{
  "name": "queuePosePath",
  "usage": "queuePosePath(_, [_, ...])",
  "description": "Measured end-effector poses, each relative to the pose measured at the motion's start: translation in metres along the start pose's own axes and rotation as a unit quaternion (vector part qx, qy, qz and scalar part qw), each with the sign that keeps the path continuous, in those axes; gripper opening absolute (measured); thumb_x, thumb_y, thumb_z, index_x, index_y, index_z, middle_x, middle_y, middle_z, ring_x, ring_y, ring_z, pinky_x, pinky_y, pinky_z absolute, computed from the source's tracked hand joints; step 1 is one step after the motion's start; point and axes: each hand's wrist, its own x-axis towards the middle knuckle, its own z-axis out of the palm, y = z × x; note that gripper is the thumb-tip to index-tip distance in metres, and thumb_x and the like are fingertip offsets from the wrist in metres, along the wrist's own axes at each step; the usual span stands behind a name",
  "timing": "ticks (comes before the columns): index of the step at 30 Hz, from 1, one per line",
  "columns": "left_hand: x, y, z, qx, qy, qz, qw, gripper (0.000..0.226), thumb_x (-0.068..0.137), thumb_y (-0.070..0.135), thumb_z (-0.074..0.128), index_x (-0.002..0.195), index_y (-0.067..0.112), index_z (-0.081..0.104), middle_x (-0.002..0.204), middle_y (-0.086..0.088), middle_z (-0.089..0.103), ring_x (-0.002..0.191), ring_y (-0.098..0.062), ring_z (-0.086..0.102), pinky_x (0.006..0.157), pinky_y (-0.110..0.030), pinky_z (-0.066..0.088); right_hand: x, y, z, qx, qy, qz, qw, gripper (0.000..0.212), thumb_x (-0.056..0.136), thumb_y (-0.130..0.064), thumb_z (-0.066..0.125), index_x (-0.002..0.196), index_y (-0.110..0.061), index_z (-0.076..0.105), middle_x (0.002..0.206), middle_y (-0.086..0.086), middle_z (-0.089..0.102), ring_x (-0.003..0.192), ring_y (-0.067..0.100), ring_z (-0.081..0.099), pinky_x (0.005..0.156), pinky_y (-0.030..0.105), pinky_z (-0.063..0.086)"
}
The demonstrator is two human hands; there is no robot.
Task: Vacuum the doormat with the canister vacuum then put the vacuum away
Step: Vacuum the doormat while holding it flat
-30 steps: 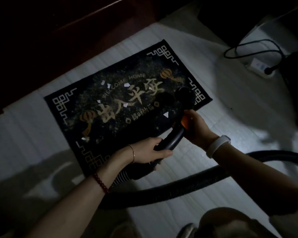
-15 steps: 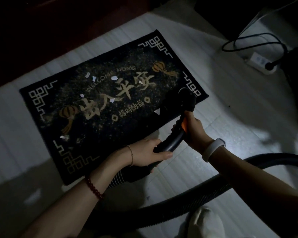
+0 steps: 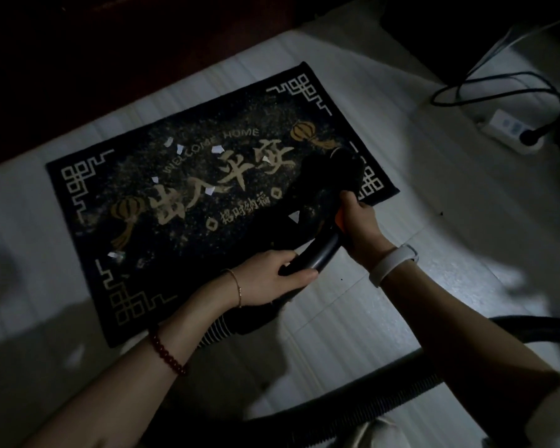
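Observation:
A dark doormat (image 3: 188,221) with gold lettering and lanterns lies on the pale floor, with several small white paper scraps (image 3: 217,149) on it. My left hand (image 3: 272,276) grips the rear of the black vacuum handle (image 3: 317,253). My right hand (image 3: 359,224) holds the same handle further forward, by an orange button. The black nozzle (image 3: 343,169) rests over the mat's right end. The ribbed black hose (image 3: 369,405) curves from under my left wrist along the floor to the right.
A white power strip (image 3: 511,130) with a plug and black cables (image 3: 498,88) lies at the upper right. A dark red door or cabinet (image 3: 110,43) borders the mat's far side. Dark shapes fill the right edge and top right.
The nozzle has shifted slightly up and right along the mat's right end. Both hands keep their grip. The camera view has moved, so the mat sits differently in frame.

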Motion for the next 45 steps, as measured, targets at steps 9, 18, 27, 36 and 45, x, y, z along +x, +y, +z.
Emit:
queuePosePath(9, [0.017, -0.007, -0.001, 0.037, 0.027, -0.006, 0.999, 0.039, 0.087, 0.051, 0.050, 0.060, 0.023, 0.043, 0.061, 0.005, 0.049, 0.059, -0.012, 0.049, 0.061, -0.034, 0.040, 0.016, -0.006, 0.000, 0.001, 0.021, 0.016, 1.000, 0.019, 0.093, -0.024, 0.045, 0.095, -0.005, 0.049, 0.077, 0.005, 0.054, 0.071, 0.020, 0.055, 0.071, 0.035, 0.049])
queuePosePath(18, [0.028, -0.001, -0.001, 0.094, 0.019, 0.009, 0.995, 0.045, 0.082, 0.060, 0.048, 0.069, 0.016, 0.052, 0.068, 0.000, 0.055, 0.065, -0.016, 0.056, 0.061, -0.033, 0.044, 0.013, -0.008, -0.013, 0.048, 0.010, 0.015, 0.999, 0.021, 0.094, -0.024, 0.043, 0.097, -0.006, 0.052, 0.080, 0.009, 0.056, 0.069, 0.022, 0.057, 0.072, 0.040, 0.052])
queuePosePath(27, [0.021, -0.025, -0.005, 0.107, 0.052, -0.068, 0.991, 0.036, 0.091, 0.043, 0.047, 0.116, 0.019, 0.058, 0.116, -0.002, 0.056, 0.112, -0.018, 0.054, 0.096, -0.029, 0.043, -0.020, 0.029, -0.031, 0.089, 0.017, 0.028, 0.995, 0.017, 0.096, -0.025, 0.038, 0.093, -0.009, 0.042, 0.067, 0.009, 0.045, 0.048, 0.018, 0.051, 0.045, 0.028, 0.049])
queuePosePath(36, [0.020, -0.057, -0.005, 0.241, 0.058, -0.151, 0.957, 0.064, 0.090, 0.053, 0.042, 0.145, 0.028, 0.020, 0.156, 0.001, 0.001, 0.143, -0.024, 0.003, 0.116, -0.041, 0.015, -0.039, 0.047, -0.041, 0.071, 0.021, 0.026, 0.997, 0.010, 0.096, -0.020, 0.038, 0.092, -0.012, 0.043, 0.069, 0.009, 0.048, 0.049, 0.017, 0.056, 0.049, 0.031, 0.052])
queuePosePath(45, [0.006, -0.073, -0.049, 0.373, -0.055, -0.239, 0.895, 0.073, 0.092, 0.052, 0.039, 0.145, 0.037, -0.010, 0.153, 0.006, -0.025, 0.142, -0.027, -0.018, 0.116, -0.052, 0.008, -0.075, 0.057, -0.001, 0.087, 0.000, 0.059, 0.994, 0.011, 0.095, -0.018, 0.042, 0.089, -0.008, 0.042, 0.068, 0.011, 0.049, 0.047, 0.022, 0.057, 0.050, 0.035, 0.054])
